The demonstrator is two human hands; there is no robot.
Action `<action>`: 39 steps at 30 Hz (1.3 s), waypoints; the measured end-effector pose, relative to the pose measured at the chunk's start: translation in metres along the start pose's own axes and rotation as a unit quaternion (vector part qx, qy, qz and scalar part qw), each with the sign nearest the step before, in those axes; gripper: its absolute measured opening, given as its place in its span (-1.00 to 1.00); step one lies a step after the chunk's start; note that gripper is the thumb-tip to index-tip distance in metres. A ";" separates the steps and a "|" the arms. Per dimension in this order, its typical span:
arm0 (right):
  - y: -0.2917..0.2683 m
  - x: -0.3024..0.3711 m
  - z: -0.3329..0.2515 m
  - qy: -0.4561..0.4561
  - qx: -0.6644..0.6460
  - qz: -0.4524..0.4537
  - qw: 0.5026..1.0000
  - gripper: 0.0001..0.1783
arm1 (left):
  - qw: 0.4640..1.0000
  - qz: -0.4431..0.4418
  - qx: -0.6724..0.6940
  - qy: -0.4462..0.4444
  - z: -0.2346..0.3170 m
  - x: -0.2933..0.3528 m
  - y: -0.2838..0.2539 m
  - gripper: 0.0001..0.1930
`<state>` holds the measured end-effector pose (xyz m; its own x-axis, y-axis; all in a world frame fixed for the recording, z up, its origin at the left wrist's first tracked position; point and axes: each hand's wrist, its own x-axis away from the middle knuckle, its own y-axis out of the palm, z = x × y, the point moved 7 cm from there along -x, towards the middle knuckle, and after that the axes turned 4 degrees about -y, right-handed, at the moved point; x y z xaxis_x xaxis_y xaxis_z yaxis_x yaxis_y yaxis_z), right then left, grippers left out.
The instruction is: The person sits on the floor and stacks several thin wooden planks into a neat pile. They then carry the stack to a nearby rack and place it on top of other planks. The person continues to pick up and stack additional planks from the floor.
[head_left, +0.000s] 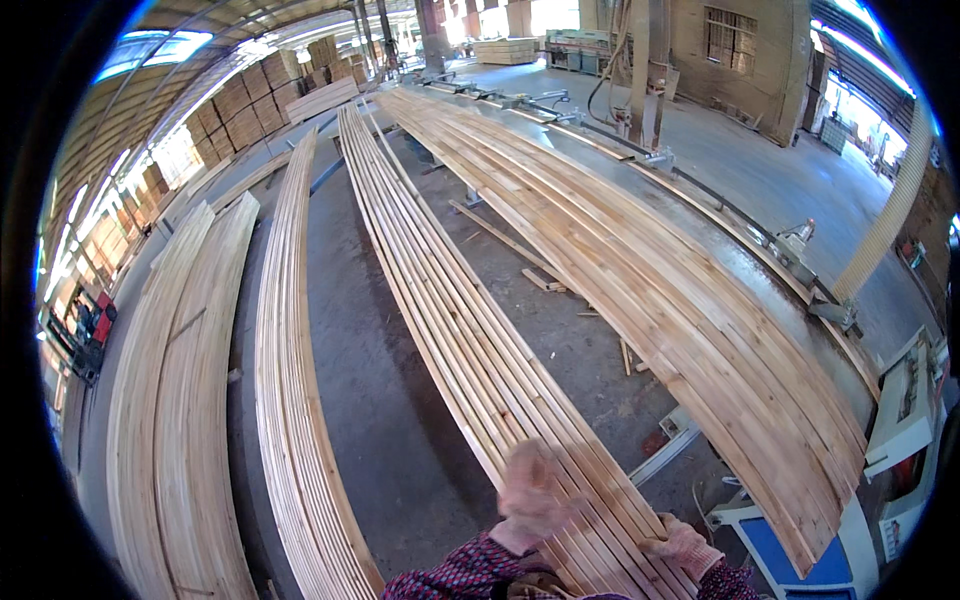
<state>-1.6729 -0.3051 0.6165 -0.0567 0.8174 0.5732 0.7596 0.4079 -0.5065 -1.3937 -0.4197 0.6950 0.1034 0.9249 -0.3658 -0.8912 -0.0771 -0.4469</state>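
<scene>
A long stack of narrow wooden strips (480, 340) runs from just in front of me to far ahead. Over its near end, my left hand (533, 492) looks smeared by motion, fingers stretched out and thumb apart, with nothing visible in it. Whether it touches the strips I cannot tell. My right hand (682, 548) is at the stack's right edge, its fingers curled round the outermost strip; their tips are partly hidden. Both hands seem to wear pale work gloves, below dark patterned sleeves.
Wide boards (640, 270) lie on the right, beside a long metal rail (740, 212). Another strip stack (290, 400) and more boards (185, 400) stand left. Offcuts (540, 275) litter the floor. A blue-and-white machine part (800, 545) sits near right; a red vehicle (97, 320) is far left.
</scene>
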 end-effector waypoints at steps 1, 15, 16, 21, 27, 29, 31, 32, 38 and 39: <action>-0.001 0.002 -0.008 0.014 0.008 -0.001 1.000 -0.01 | 0.993 0.048 -0.097 -0.051 -0.016 0.013 -0.023 0.01; -0.001 0.003 -0.012 -0.002 -0.008 -0.034 0.999 -0.09 | 0.910 0.086 0.033 -0.405 -0.094 0.116 0.009 -0.05; -0.006 0.001 -0.007 -0.019 -0.018 -0.022 0.999 -0.11 | 0.903 0.088 0.147 -0.393 -0.075 0.106 0.010 -0.03; -0.007 -0.015 0.022 -0.029 0.012 0.010 0.999 -0.14 | 0.928 0.118 -0.169 -0.310 -0.009 0.145 0.020 -0.03; 0.021 -0.018 0.004 -0.185 -0.157 -0.056 0.969 -0.39 | 0.793 0.173 0.419 -0.408 0.080 0.320 0.104 -0.25; -0.009 0.000 0.049 -0.172 -0.285 -0.082 0.939 -0.45 | 0.657 0.117 0.576 -0.472 0.100 0.367 0.162 -0.19; 0.025 0.058 0.013 -0.117 -0.167 -0.111 0.973 -0.36 | 0.645 0.161 0.587 -0.463 0.111 0.399 0.151 -0.14; 0.039 0.066 0.041 -0.136 -0.187 -0.091 0.969 -0.31 | 0.667 0.195 0.584 -0.420 0.121 0.396 0.141 -0.15; 0.060 0.101 0.098 -0.130 -0.253 -0.124 0.951 -0.22 | 0.768 0.132 0.387 -0.494 0.105 0.426 0.142 0.03; 0.069 0.105 0.093 -0.124 -0.271 -0.150 0.943 -0.23 | 0.762 0.122 0.383 -0.509 0.107 0.429 0.137 0.05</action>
<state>-1.6863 -0.1536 0.5815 -0.4199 0.7962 0.4356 0.9013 0.4223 0.0968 -1.5189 0.0067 0.5639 -0.1542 0.7577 0.6341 -0.8659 -0.4127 0.2826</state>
